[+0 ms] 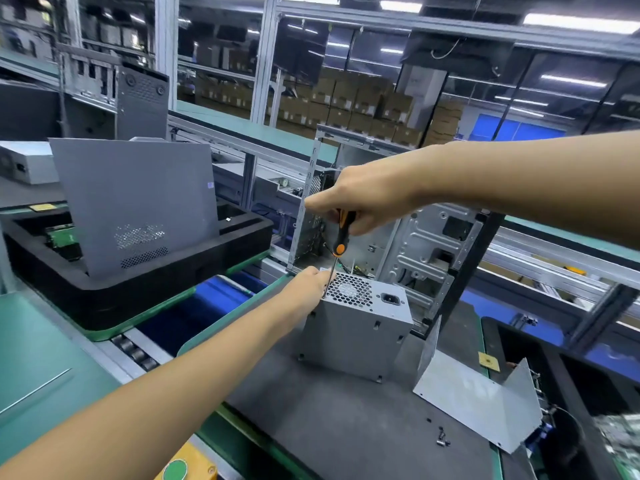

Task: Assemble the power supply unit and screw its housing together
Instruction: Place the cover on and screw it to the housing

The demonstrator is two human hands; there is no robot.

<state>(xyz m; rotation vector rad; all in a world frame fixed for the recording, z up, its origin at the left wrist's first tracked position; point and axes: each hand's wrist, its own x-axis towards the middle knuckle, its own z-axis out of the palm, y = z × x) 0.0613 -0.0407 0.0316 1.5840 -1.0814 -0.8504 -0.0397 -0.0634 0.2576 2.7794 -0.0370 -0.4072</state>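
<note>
Two hands busy. Right hand (363, 199) fingers wrap screwdriver (341, 237), tip down at top corner of power supply box (356, 327), beside left hand (310, 284) fingers gripping that corner. Box looks closed. Loose screws (441, 436) lie on bench (346, 427), well apart from fingers: more screwing probably left.

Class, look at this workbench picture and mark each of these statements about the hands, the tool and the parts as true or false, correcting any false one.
1. The right hand grips a screwdriver with an orange and black handle. True.
2. The power supply unit lies with its fan grille facing down. False: the grille faces up.
3. The left hand holds the unit at its top corner. True.
4. The loose screws lie on the green belt. False: they lie on the dark grey mat.
5. A bent metal cover lies right of the unit. True.
</note>
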